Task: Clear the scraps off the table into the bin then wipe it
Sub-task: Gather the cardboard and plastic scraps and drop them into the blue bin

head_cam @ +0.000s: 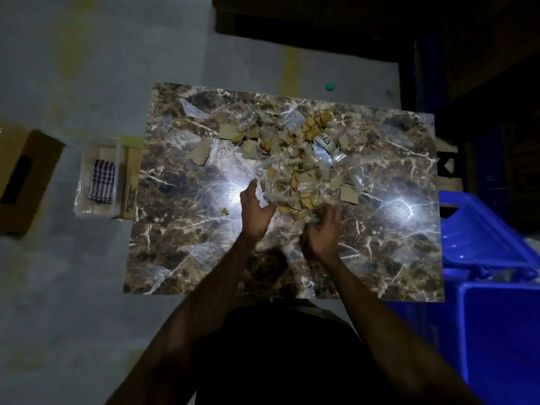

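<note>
Both hands hover with fingers spread, gripping nothing: left hand and right hand flank the near edge of the scraps, heaped at 12 o'clock on the worktop; the bin sits at 4 o'clock, nearer the right.

A grey concrete floor is showing faded yellow paint streaks, while glare is bouncing off the marble-patterned tabletop. A cardboard box is lying at the left (dark shelving is looming beyond).

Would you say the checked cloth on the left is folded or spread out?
Folded: the checked cloth lies as a compact rectangle inside the clear container beside the table.
</note>
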`<state>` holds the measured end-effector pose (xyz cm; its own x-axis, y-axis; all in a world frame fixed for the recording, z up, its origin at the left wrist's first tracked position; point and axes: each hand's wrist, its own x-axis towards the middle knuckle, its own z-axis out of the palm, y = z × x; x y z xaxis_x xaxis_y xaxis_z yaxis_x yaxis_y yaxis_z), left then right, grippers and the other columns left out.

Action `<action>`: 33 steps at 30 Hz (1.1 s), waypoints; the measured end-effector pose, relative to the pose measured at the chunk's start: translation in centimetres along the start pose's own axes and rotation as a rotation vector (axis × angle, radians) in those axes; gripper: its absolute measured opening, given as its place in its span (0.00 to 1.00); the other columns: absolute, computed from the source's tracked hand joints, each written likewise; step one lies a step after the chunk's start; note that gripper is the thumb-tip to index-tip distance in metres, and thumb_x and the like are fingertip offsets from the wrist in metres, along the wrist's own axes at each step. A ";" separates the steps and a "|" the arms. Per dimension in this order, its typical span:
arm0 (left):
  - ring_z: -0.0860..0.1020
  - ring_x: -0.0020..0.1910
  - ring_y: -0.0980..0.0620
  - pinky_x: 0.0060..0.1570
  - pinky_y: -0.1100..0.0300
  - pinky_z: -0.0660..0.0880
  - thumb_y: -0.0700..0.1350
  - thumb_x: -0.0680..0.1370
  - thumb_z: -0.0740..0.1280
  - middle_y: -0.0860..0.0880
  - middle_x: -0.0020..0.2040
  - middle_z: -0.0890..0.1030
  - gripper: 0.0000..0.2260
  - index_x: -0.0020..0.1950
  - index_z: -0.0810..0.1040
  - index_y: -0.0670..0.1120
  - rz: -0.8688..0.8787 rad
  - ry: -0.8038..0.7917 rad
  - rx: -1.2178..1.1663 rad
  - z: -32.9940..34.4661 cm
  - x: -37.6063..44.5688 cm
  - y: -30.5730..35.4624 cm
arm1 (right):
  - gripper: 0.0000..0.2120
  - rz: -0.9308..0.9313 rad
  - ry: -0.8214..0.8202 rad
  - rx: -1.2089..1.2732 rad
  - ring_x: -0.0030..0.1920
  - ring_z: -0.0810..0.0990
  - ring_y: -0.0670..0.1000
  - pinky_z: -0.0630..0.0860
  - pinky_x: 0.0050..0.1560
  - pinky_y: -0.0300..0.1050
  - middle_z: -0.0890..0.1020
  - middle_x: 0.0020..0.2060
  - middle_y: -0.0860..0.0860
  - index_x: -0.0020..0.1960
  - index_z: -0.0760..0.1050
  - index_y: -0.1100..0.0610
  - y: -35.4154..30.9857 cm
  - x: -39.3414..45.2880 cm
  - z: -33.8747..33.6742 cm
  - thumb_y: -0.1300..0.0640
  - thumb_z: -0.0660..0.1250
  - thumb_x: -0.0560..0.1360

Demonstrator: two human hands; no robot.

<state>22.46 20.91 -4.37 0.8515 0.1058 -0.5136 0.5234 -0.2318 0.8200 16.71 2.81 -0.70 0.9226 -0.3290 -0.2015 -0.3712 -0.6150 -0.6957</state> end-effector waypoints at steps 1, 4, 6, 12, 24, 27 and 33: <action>0.71 0.68 0.45 0.64 0.49 0.76 0.50 0.71 0.73 0.50 0.69 0.65 0.39 0.81 0.62 0.53 0.035 -0.020 0.032 0.3 0.4 0.4 | 0.21 0.051 0.047 0.009 0.60 0.74 0.51 0.78 0.61 0.57 0.71 0.63 0.56 0.66 0.71 0.61 0.4 0.5 0.0 0.68 0.68 0.74; 0.70 0.68 0.44 0.65 0.47 0.77 0.54 0.68 0.73 0.52 0.68 0.64 0.42 0.80 0.61 0.54 0.069 -0.085 0.098 1.3 0.7 1.5 | 0.32 0.176 0.012 0.021 0.69 0.67 0.52 0.65 0.68 0.47 0.66 0.73 0.61 0.78 0.63 0.63 -0.3 2.3 -0.3 0.64 0.71 0.76; 0.72 0.66 0.46 0.65 0.51 0.76 0.52 0.70 0.74 0.50 0.67 0.65 0.40 0.80 0.62 0.53 0.085 -0.102 0.126 2.0 0.1 2.1 | 0.31 0.160 -0.057 0.029 0.72 0.67 0.57 0.63 0.67 0.44 0.65 0.73 0.61 0.77 0.65 0.65 -0.9 3.2 0.0 0.65 0.70 0.76; 0.77 0.60 0.47 0.57 0.53 0.78 0.50 0.69 0.77 0.45 0.62 0.72 0.29 0.69 0.75 0.49 0.046 -0.010 0.102 2.2 -1.9 0.5 | 0.26 0.157 -0.128 0.110 0.65 0.74 0.57 0.75 0.67 0.53 0.69 0.66 0.55 0.72 0.72 0.60 -0.3 1.9 0.6 0.62 0.70 0.75; 0.69 0.67 0.45 0.68 0.53 0.68 0.52 0.78 0.70 0.46 0.67 0.69 0.18 0.64 0.73 0.47 0.045 0.231 0.116 2.9 -1.9 2.0 | 0.19 0.213 0.107 0.208 0.63 0.70 0.54 0.72 0.66 0.63 0.66 0.61 0.50 0.57 0.70 0.56 0.6 3.9 -0.6 0.46 0.70 0.74; 0.73 0.64 0.45 0.68 0.39 0.70 0.52 0.75 0.70 0.64 0.61 0.66 0.07 0.48 0.73 0.58 0.089 0.278 0.054 3.9 -1.3 1.8 | 0.28 0.265 0.032 0.207 0.72 0.63 0.53 0.62 0.77 0.62 0.66 0.74 0.59 0.74 0.66 0.60 0.0 4.2 -0.1 0.48 0.69 0.81; 0.73 0.53 0.40 0.58 0.34 0.72 0.49 0.75 0.70 0.56 0.48 0.70 0.11 0.48 0.68 0.55 0.168 0.350 -0.025 4.5 -1.8 2.0 | 0.22 0.164 0.071 0.248 0.62 0.73 0.51 0.60 0.75 0.54 0.76 0.59 0.52 0.69 0.69 0.58 0.0 4.1 -0.1 0.49 0.68 0.80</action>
<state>21.81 15.91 -2.93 0.8826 0.3933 -0.2577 0.3725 -0.2506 0.8935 20.51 1.37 -1.48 0.8393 -0.4647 -0.2824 -0.4700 -0.3587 -0.8065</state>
